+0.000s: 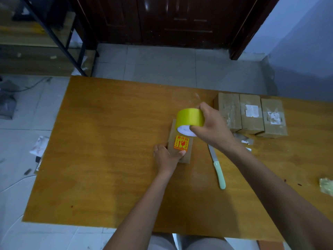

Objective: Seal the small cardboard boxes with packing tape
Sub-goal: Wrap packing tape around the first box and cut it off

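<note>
While the left hand (166, 157) lies on the near left corner of a small cardboard box (180, 141), its thumb pressing the top face at the lower edge of an orange fragile sticker (181, 143), the right hand (211, 128) holds a roll of yellow packing tape (189, 118) over the box's far end. Right-hand fingers curl over the far side of the roll, thumb set against the white core rim at the near side; firm grip. Left-hand fingers lie along the box's side, loosely bent; whether they wrap it cannot be told. Roll tilted, its open core facing down and toward the camera, lower rim touching or just above the box top; contact not clear.

Box sits near the middle of an orange-brown wooden table (108, 150), long axis running away from the person.

To the right of the box, a knife (217, 166) with a pale green handle lies flat on the table, blade pointing away, apart from the box.

Farther right, at the back edge, three cardboard boxes (250, 117) stand side by side, touching, with torn white label remnants on top. Scraps of tape or paper (243, 138) lie just in front of them. A crumpled yellowish scrap (326, 185) lies at the far right edge of the table.
</note>
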